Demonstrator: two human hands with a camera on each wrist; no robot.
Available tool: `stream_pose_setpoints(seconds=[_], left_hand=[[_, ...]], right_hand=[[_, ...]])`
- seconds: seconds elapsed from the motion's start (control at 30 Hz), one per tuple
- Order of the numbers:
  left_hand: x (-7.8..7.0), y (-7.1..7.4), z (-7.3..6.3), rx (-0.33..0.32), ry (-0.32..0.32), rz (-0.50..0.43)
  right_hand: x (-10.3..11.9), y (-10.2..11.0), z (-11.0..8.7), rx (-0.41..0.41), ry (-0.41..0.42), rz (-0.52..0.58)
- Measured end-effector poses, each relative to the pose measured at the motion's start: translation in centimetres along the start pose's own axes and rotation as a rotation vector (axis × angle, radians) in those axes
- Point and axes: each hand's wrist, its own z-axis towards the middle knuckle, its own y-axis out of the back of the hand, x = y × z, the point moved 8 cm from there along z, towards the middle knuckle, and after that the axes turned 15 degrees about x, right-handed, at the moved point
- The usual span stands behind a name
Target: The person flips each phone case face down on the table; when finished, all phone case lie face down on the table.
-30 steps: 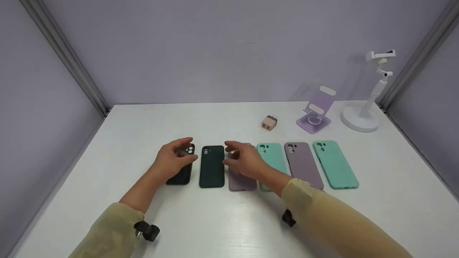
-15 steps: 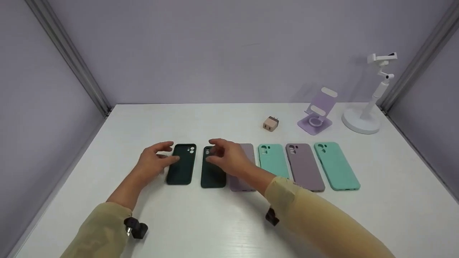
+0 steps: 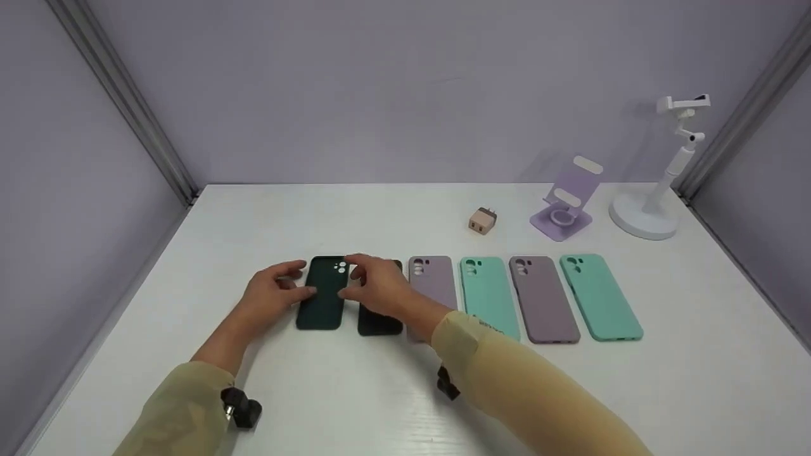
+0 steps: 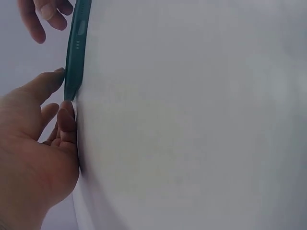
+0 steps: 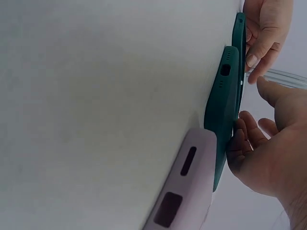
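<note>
A dark green phone case [image 3: 323, 304] lies inside up on the white table at the left end of a row. My left hand [image 3: 269, 291] is at its left edge, the thumb over the case and the fingers bent loosely beside it; in the left wrist view, its thumb tip meets the case edge [image 4: 76, 57]. From the right, my right hand [image 3: 377, 285] reaches over a second dark green case [image 3: 380, 324], thumb and index finger spread at the first case's right edge. In the right wrist view, its lower fingers [image 5: 240, 139] lie against the second case.
Right of the hands lie purple [image 3: 434, 278] and mint [image 3: 488, 297] phone cases, then another purple one [image 3: 545, 301] and another mint one [image 3: 602, 297]. Behind stand a pink charger plug [image 3: 483, 221], a purple phone stand [image 3: 570, 193] and a white phone holder [image 3: 646, 215].
My right hand has moved left, from the nearer purple case across the second dark green case to the first. The left hand has moved back to the first case's left edge.
</note>
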Motion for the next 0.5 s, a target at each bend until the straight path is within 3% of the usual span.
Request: stream_pose_setpoints(seconds=[0.33,0.5], left_hand=[[0.1,-0.1,0.0,0.007,0.0,0.042],[0.2,-0.1,0.1,0.002,0.001,0.04]], right_hand=[[-0.1,-1.3,0.6,0.066,-0.007,-0.189],[-0.4,-1.3,0.8,0.065,-0.021,-0.228]])
